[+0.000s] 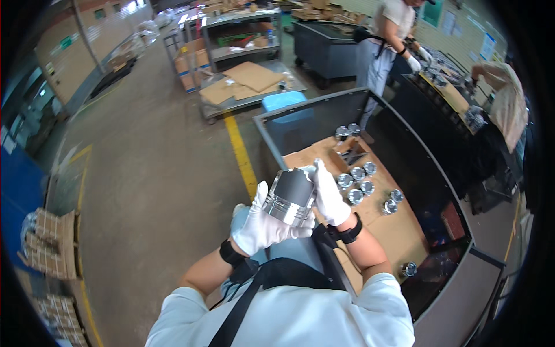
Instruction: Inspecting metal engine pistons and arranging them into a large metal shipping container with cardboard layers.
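Observation:
Both my hands wear white gloves and hold a metal piston [289, 195] with a dark grey skirt and a shiny ringed crown, tilted in front of my chest. My left hand [261, 226] cups its lower left side. My right hand [328, 195] grips its upper right side. Just beyond, a large dark metal bin [445, 179] holds a brown cardboard sheet [393, 228] with several more shiny pistons [359, 184] standing on it.
A yellow floor line [241, 155] runs past the bin's left corner. A cart with flattened cardboard [243, 84] stands farther off, a blue stool [283, 99] beside it. Two other people [388, 40] work at a dark bench at the upper right. Stacked parts [49, 246] sit at the left.

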{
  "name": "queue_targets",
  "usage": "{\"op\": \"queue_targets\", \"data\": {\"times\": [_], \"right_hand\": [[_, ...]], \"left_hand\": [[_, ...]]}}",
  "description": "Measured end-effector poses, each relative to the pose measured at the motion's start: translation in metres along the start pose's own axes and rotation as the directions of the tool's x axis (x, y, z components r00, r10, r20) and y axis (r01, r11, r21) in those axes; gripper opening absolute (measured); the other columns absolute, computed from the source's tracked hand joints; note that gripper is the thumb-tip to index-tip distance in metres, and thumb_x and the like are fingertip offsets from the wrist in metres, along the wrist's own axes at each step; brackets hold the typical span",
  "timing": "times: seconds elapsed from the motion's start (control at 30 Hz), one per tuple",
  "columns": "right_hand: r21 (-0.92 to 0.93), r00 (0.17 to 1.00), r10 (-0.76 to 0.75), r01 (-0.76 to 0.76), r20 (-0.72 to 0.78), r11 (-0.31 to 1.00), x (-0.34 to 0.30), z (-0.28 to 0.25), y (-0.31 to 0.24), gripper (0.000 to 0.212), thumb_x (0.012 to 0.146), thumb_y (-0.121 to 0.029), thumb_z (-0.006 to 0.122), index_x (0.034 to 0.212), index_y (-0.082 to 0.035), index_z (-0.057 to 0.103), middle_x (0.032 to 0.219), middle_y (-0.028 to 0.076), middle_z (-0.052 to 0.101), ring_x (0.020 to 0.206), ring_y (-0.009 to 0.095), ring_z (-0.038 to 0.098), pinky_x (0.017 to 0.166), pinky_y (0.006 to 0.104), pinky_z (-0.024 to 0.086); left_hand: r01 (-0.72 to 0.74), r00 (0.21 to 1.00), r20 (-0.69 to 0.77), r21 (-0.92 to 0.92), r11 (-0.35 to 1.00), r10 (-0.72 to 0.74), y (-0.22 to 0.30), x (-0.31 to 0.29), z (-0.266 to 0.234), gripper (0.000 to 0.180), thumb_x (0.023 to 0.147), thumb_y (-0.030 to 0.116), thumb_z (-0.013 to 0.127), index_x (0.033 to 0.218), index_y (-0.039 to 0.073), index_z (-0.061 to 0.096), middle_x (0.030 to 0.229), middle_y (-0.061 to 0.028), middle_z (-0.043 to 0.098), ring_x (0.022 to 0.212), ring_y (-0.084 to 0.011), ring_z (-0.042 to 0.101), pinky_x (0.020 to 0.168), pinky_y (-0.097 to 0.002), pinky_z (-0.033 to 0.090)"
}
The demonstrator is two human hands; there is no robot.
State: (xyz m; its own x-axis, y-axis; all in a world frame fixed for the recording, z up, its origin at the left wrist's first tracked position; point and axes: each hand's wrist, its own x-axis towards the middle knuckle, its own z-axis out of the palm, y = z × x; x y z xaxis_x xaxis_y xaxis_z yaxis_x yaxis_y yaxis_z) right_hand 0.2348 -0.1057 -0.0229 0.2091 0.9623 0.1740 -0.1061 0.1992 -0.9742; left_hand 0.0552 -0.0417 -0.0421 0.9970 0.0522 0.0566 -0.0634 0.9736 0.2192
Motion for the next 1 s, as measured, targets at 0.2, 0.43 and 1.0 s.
{"op": "queue_targets", "data": {"times": [0.2, 0.43, 1.0], "right_hand": [[-0.421, 0.906, -0.405, 0.418, 0.124, 0.805, 0.006, 0.036, -0.023, 0.052, 0.083, -0.019, 0.067, 0.131, -0.001, 0.055, 0.117, 0.014, 0.06, 0.103, 0.024, 0.059, 0.094, 0.0353, 0.046], [-0.638, 0.911, -0.372, 0.394, 0.177, 0.662, -0.012, 0.083, -0.038, 0.107, 0.057, -0.038, 0.094, 0.14, 0.007, 0.042, 0.132, 0.025, 0.054, 0.108, 0.034, 0.062, 0.093, 0.0394, 0.052], [0.036, 0.921, -0.367, 0.366, 0.132, 0.93, 0.0, 0.1, -0.001, 0.08, 0.061, 0.004, 0.073, 0.135, -0.006, 0.044, 0.135, 0.012, 0.05, 0.128, 0.021, 0.05, 0.106, 0.0356, 0.043]], "left_hand": [[-0.383, 0.922, 0.011, 0.17, 0.908, 0.387, 0.015, -0.048, -0.001, 0.109, 0.078, 0.089, 0.039, 0.144, 0.001, 0.043, 0.123, -0.0242, 0.061, 0.105, -0.037, 0.065, 0.095, -0.0501, 0.053], [-0.47, 0.73, -0.155, 0.592, 0.654, 0.665, 0.015, -0.064, 0.029, 0.113, 0.072, 0.093, 0.039, 0.146, 0.007, 0.039, 0.135, -0.0145, 0.056, 0.114, -0.0304, 0.063, 0.096, -0.0462, 0.054], [-0.344, 0.281, 0.146, 0.938, -0.042, 0.949, 0.018, -0.083, 0.046, 0.094, 0.08, 0.07, 0.068, 0.142, 0.003, 0.046, 0.123, -0.0056, 0.054, 0.107, -0.021, 0.058, 0.099, -0.0386, 0.047]]}}
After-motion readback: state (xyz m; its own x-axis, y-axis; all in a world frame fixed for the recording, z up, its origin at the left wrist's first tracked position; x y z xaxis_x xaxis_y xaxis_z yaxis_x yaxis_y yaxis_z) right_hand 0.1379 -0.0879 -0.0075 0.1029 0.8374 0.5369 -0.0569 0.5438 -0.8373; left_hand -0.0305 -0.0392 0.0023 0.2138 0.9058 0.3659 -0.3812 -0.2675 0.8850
